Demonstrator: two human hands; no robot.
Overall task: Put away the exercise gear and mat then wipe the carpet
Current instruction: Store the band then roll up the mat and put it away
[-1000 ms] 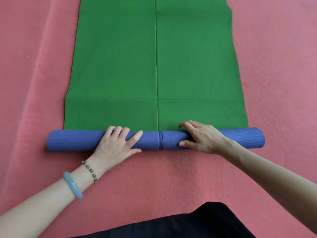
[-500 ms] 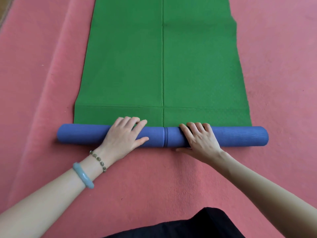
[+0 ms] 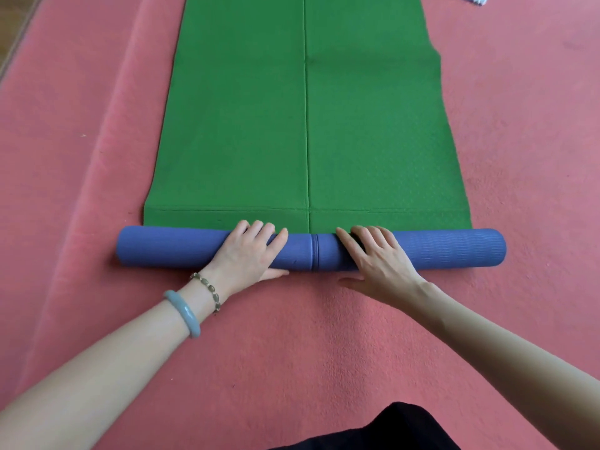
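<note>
1. Count: one mat (image 3: 305, 125), two hands, and two wrist pieces on the left arm, a pale green bangle (image 3: 183, 315) and a bead bracelet (image 3: 207, 289).
2. The mat lies on the pink carpet (image 3: 292, 345), running away from the person. Its near end is rolled into a blue cylinder lying crosswise. The rest lies flat, green face up, cut off by the top edge.
3. Left hand (image 3: 246, 251): fingers curled over the roll, thumb tucked along its near base, grasping it. Right hand (image 3: 376, 258): fingers laid fairly straight across the roll just right of the centre seam, thumb splayed over the carpet, pressing rather than clasping.
4. Edges: both roll ends stick out past the flat mat's sides. Carpet shows wide to left and right, and between the roll and the dark clothing (image 3: 389, 430). Wooden floor (image 3: 13, 34) borders the carpet at top left.
5. Textures: the blue side is finely ribbed. The green face is stippled, with one lengthwise crease and one cross crease near the roll. The carpet is short-napped.
</note>
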